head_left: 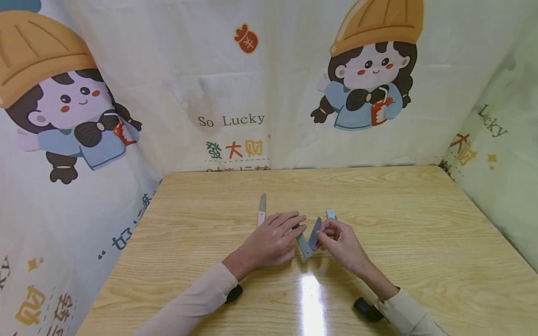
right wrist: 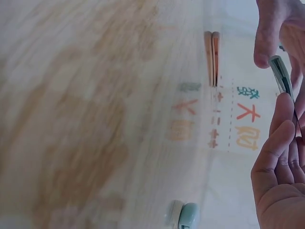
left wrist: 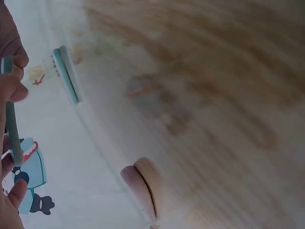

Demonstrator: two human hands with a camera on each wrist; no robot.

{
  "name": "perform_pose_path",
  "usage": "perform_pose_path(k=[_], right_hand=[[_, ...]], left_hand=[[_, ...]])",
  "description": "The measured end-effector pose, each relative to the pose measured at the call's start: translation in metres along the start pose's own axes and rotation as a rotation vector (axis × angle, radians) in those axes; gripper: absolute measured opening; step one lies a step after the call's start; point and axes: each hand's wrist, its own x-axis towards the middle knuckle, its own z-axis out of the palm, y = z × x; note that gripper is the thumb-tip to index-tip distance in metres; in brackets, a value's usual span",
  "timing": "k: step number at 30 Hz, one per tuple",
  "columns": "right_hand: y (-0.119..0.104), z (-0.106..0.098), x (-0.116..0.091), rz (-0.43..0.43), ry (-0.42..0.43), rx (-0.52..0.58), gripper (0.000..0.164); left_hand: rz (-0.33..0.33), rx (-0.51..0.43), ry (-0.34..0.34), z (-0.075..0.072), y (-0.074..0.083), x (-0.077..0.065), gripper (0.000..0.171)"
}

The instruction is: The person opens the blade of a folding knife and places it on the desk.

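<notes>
A folding knife with a grey-green handle (head_left: pixel 304 247) is held between both hands above the table, its blade (head_left: pixel 315 233) swung partway out so the two form a V. My left hand (head_left: pixel 269 240) holds the handle, several of its fingers stretched over the far end. Thumb and fingertips of my right hand (head_left: pixel 342 245) pinch the blade. In the left wrist view the handle (left wrist: pixel 13 129) stands near the left edge, partly covered by fingers. The right wrist view shows it edge-on, the blade mostly hidden by the right fingers.
An unfolded knife with a pink handle (head_left: pixel 261 217) lies beyond my left hand, blade pointing away. Behind my right hand is a light blue knife (head_left: pixel 331 214), partly covered. The wooden table (head_left: pixel 201 210) meets a printed cloth (head_left: pixel 176 102) at its back and sides.
</notes>
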Motion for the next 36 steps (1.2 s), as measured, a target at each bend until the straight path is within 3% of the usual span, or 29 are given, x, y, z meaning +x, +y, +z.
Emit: perform_pose_path(k=[7, 14, 25, 36], right_hand=[[-0.001, 0.000, -0.002, 0.026, -0.004, 0.015, 0.010], [0.001, -0.002, -0.002, 0.039, 0.030, 0.028, 0.009], [0.004, -0.006, 0.000, 0.035, 0.148, 0.061, 0.012], [0.003, -0.001, 0.006, 0.022, 0.211, 0.169, 0.009]], left_hand=[[-0.017, 0.027, 0.062, -0.001, 0.000, 0.000, 0.041], [-0.058, 0.083, 0.045, -0.003, 0.001, -0.004, 0.039], [-0.098, 0.170, 0.104, -0.002, 0.013, -0.006, 0.040], [-0.203, 0.082, 0.124, -0.002, 0.029, -0.003, 0.045]])
